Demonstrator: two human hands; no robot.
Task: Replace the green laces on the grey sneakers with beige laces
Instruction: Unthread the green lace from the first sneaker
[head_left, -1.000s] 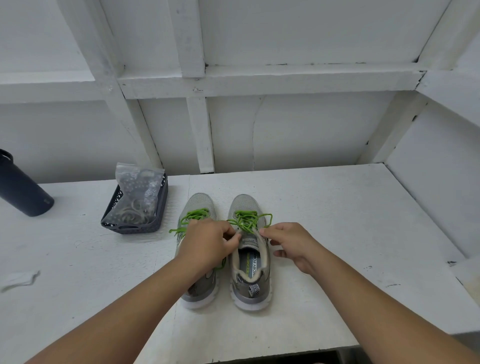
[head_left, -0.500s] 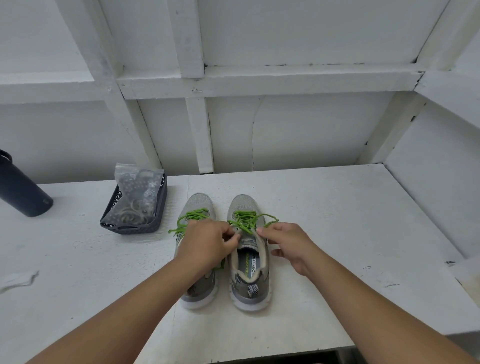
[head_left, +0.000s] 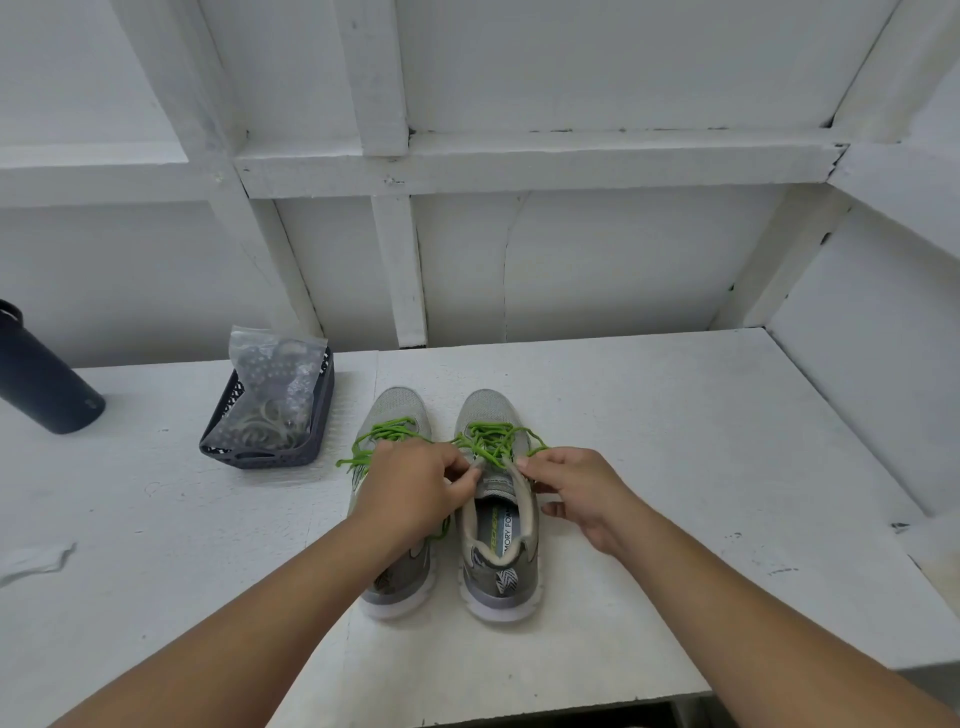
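Grey mesh sneakers (head_left: 498, 499) sitting side by side at table (head_left: 675, 467) centre, toes pointing to 12 o'clock, green laces (head_left: 491, 441) lying loose and tangled over both tongues. Dark basket (head_left: 270, 457) holding a clear bag of beige laces (head_left: 270, 410) at 10 o'clock; dark bottle (head_left: 41, 374) leaning at 9 o'clock. Left forearm covering much of the left shoe. Left hand (head_left: 415, 493) pinching lace at the right shoe's collar; right hand (head_left: 582, 493) pinching a green strand just opposite, at 3 o'clock of the tongue.
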